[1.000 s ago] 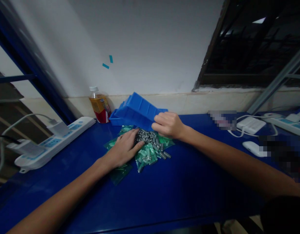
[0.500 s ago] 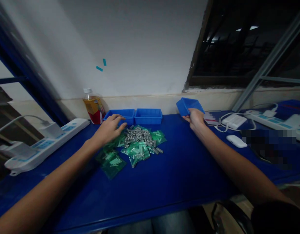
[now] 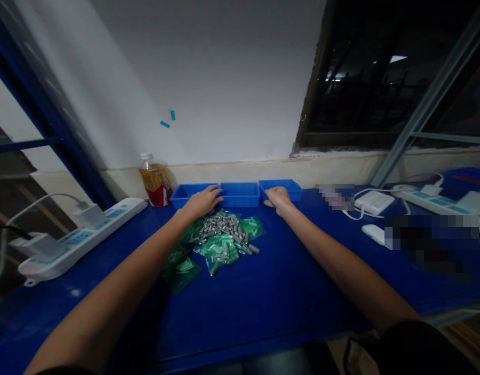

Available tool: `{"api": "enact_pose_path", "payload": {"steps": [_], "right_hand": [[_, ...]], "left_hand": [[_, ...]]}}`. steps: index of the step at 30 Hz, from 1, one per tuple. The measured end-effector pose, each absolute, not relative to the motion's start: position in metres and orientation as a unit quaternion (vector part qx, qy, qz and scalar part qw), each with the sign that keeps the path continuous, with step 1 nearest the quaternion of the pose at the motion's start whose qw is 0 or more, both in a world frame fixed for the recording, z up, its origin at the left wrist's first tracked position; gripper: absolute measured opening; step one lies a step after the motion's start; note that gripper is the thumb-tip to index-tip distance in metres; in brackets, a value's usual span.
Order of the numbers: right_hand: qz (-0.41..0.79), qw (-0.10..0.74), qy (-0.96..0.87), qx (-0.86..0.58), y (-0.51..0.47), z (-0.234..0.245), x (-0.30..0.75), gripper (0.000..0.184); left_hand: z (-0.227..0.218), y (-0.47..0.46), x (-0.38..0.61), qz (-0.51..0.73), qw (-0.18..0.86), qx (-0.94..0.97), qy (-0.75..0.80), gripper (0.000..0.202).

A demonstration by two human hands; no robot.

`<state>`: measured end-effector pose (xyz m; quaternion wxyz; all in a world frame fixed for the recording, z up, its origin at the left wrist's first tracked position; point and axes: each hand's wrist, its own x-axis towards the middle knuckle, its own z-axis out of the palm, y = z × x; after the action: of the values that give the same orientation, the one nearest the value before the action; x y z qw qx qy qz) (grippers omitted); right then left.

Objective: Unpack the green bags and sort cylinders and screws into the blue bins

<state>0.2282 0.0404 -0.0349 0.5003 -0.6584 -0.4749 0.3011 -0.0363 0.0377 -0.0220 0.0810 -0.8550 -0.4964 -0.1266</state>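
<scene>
Three blue plastic bins stand side by side against the wall: a left bin (image 3: 185,192), a middle bin (image 3: 240,195) and a right bin (image 3: 292,188). My right hand (image 3: 278,198) is closed on the front left part of the right bin, its fingertips partly hidden. With fingers stretched out, my left hand (image 3: 204,202) lies over the front edges where the left and middle bins meet; whether it presses on them I cannot tell. Just in front is a heap of small silver metal cylinders (image 3: 224,224), among green plastic bags (image 3: 220,249) holding small pale pieces.
A drink bottle (image 3: 157,182) stands left of the bins. Power strips with plugged-in chargers lie on the left (image 3: 79,237) and right (image 3: 439,195). A white earbud case (image 3: 375,234) and a white charger (image 3: 375,202) with cable sit on the blue table (image 3: 271,291).
My right hand has brought the right bin left and down onto the table, beside the middle bin. My left hand has shifted right, from the left bin towards the middle one.
</scene>
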Motion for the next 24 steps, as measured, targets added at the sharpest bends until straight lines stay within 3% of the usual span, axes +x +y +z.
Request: {"api": "enact_pose_path", "payload": {"steps": [5, 12, 18, 24], "right_hand": [[0.146, 0.405, -0.600, -0.674, 0.025, -0.022, 0.243, 0.023], [-0.038, 0.314, -0.761, -0.566, 0.022, -0.022, 0.245, 0.051], [-0.055, 0.292, -0.816, -0.496, 0.020, -0.034, 0.250, 0.039], [-0.061, 0.285, -0.832, -0.471, 0.006, -0.034, 0.252, 0.040]], "left_hand": [[-0.021, 0.019, -0.025, -0.131, 0.085, -0.852, -0.499, 0.043], [-0.020, 0.007, -0.011, -0.137, 0.080, -0.844, -0.513, 0.043], [-0.021, -0.001, -0.013, -0.149, 0.076, -0.844, -0.510, 0.041], [-0.020, -0.004, -0.024, -0.148, 0.066, -0.854, -0.494, 0.040]]}}
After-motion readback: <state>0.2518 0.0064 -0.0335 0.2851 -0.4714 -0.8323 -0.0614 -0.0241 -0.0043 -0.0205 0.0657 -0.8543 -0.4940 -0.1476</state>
